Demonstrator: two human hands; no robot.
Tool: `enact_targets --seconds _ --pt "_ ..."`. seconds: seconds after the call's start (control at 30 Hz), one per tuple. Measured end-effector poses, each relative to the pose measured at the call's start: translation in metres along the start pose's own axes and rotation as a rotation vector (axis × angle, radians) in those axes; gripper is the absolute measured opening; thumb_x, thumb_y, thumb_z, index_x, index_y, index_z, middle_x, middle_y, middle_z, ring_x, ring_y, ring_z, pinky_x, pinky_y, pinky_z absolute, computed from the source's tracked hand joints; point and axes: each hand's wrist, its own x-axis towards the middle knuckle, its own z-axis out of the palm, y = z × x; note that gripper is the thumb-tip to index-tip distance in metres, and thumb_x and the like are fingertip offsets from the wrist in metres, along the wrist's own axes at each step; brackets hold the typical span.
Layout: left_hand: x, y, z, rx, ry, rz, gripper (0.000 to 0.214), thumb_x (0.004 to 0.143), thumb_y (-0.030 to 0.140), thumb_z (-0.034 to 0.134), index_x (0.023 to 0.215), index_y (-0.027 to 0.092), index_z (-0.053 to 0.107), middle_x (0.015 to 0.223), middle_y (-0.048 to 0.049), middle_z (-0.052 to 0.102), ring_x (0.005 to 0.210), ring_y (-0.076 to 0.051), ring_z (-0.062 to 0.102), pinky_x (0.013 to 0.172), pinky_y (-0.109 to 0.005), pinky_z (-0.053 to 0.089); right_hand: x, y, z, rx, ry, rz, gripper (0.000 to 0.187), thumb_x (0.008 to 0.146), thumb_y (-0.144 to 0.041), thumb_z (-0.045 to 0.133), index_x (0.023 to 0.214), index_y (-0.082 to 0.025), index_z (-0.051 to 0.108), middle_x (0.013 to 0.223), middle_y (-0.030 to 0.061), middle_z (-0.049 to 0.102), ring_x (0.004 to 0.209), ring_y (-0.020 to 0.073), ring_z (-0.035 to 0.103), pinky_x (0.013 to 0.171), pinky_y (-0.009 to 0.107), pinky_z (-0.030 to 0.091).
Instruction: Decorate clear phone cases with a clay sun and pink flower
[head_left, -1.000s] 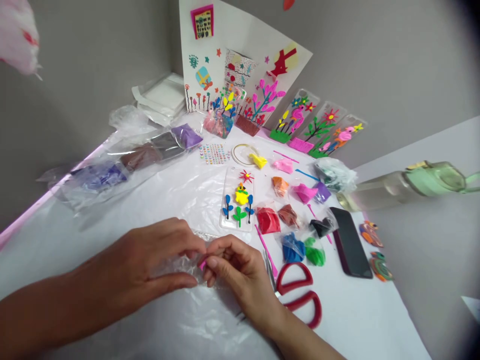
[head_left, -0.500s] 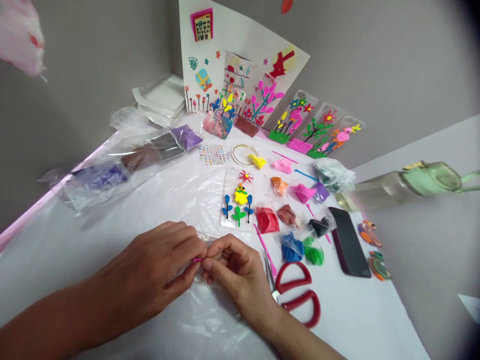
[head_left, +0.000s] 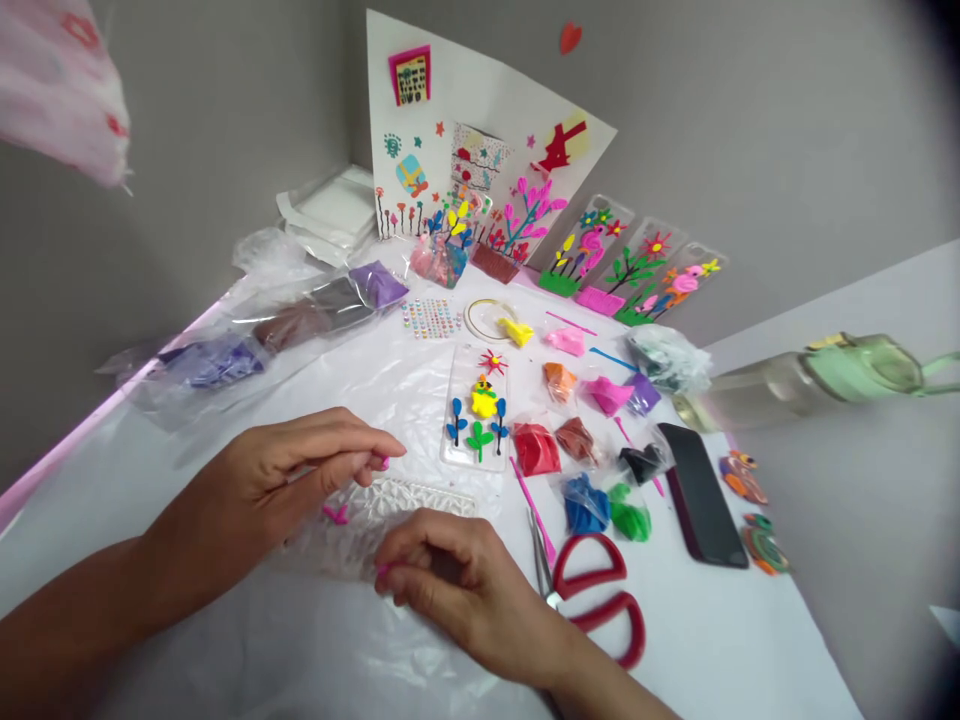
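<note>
My left hand (head_left: 281,480) hovers over a clear textured phone case (head_left: 390,508) lying on the plastic-covered table, its fingertips pinched on a tiny pink bit of clay. A small pink clay piece (head_left: 335,515) sits on the case below that hand. My right hand (head_left: 450,580) rests on the case's near edge, fingers curled, with a speck of pink clay at one fingertip. Just beyond lies a second clear case (head_left: 480,405) decorated with a yellow figure, blue flowers and a red sun.
Small bags of coloured clay (head_left: 581,440) lie to the right, with red-handled scissors (head_left: 600,600), tweezers, a pink tool (head_left: 534,498) and a dark phone (head_left: 701,490). Larger clay bags (head_left: 285,320) sit at left. Decorated cases and a card (head_left: 480,150) lean on the wall. A bottle (head_left: 810,375) lies right.
My hands were pinched together over the case; they have drawn apart, the left lifting up and left, the right dropping toward me. A pink piece now shows on the case.
</note>
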Motion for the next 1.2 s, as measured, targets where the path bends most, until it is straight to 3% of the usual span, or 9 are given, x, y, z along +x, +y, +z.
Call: enact_targets --seconds 0.1,0.23,0.3,0.4,0.53,0.73,0.8,1.0,1.2 --pt "0.003 0.001 -0.001 -0.062 -0.020 -0.044 0.023 0.102 0.034 0.054 0.113 0.038 0.074 0.107 0.0015 0.077 0.095 -0.017 0.074 0.075 -0.020 0.059 0.000 -0.001 -0.002 -0.058 0.005 -0.019 0.009 0.094 -0.026 0.072 0.091 -0.017 0.074 0.082 0.0008 0.066 0.074 0.0115 0.056 0.068 0.022 0.044" --pt "0.006 0.008 0.002 -0.147 0.059 -0.139 0.009 0.092 0.039 0.069 0.090 0.032 0.074 0.084 0.0041 0.073 0.073 -0.013 0.070 0.061 -0.017 0.056 -0.001 -0.001 -0.004 -0.083 0.008 -0.024 0.008 0.094 -0.025 0.071 0.091 -0.019 0.076 0.083 0.0008 0.067 0.074 0.0123 0.057 0.068 0.023 0.044" --pt "0.007 0.008 0.003 -0.159 0.096 -0.147 0.010 0.090 0.039 0.069 0.086 0.031 0.075 0.082 0.0036 0.074 0.074 -0.013 0.070 0.065 -0.018 0.057 -0.001 0.001 -0.004 -0.070 0.010 -0.020 0.008 0.094 -0.025 0.071 0.092 -0.019 0.076 0.082 0.0007 0.067 0.073 0.0122 0.056 0.067 0.023 0.044" --pt "0.010 0.005 0.001 -0.198 0.124 -0.192 0.012 0.090 0.040 0.069 0.095 0.033 0.077 0.093 0.0020 0.078 0.085 -0.016 0.074 0.076 -0.022 0.060 -0.002 0.002 -0.004 -0.054 0.003 -0.011 0.007 0.093 -0.023 0.071 0.093 -0.019 0.076 0.082 0.0004 0.066 0.073 0.0117 0.055 0.066 0.022 0.043" --pt "0.011 -0.001 -0.004 -0.150 0.162 -0.216 0.019 0.087 0.048 0.073 0.094 0.030 0.075 0.091 0.0020 0.077 0.083 -0.017 0.074 0.073 -0.022 0.059 -0.002 0.002 -0.005 -0.049 -0.003 -0.011 0.006 0.094 -0.022 0.071 0.094 -0.019 0.076 0.082 0.0004 0.066 0.074 0.0116 0.055 0.066 0.023 0.043" --pt "0.008 0.004 -0.013 0.097 0.108 -0.137 0.050 0.106 0.051 0.041 0.068 0.022 0.057 0.062 0.0042 0.060 0.058 -0.011 0.059 0.059 -0.021 0.047 -0.001 0.001 -0.006 -0.047 -0.007 -0.027 0.009 0.096 -0.023 0.070 0.094 -0.018 0.077 0.085 0.0015 0.067 0.076 0.0115 0.058 0.069 0.021 0.046" --pt "0.007 0.005 -0.015 0.136 0.112 -0.120 0.054 0.107 0.050 0.038 0.063 0.022 0.053 0.058 0.0048 0.055 0.055 -0.010 0.054 0.055 -0.021 0.043 -0.001 0.001 -0.006 -0.051 -0.006 -0.024 0.008 0.095 -0.023 0.070 0.093 -0.018 0.077 0.085 0.0018 0.068 0.077 0.0116 0.059 0.069 0.021 0.046" --pt "0.010 0.000 -0.015 0.005 0.115 -0.172 0.023 0.095 0.049 0.065 0.088 0.027 0.070 0.083 0.0040 0.072 0.078 -0.014 0.067 0.069 -0.019 0.053 -0.002 0.002 -0.006 -0.081 0.004 -0.007 0.010 0.095 -0.026 0.070 0.095 -0.019 0.078 0.086 0.0024 0.069 0.077 0.0130 0.059 0.069 0.023 0.047" --pt "0.009 0.000 -0.008 -0.092 0.202 -0.195 0.015 0.083 0.044 0.074 0.089 0.031 0.073 0.087 0.0048 0.073 0.080 -0.015 0.068 0.069 -0.017 0.054 -0.002 0.002 -0.006 -0.108 -0.004 -0.032 0.011 0.096 -0.027 0.070 0.094 -0.019 0.077 0.086 0.0020 0.069 0.077 0.0130 0.058 0.069 0.024 0.046"
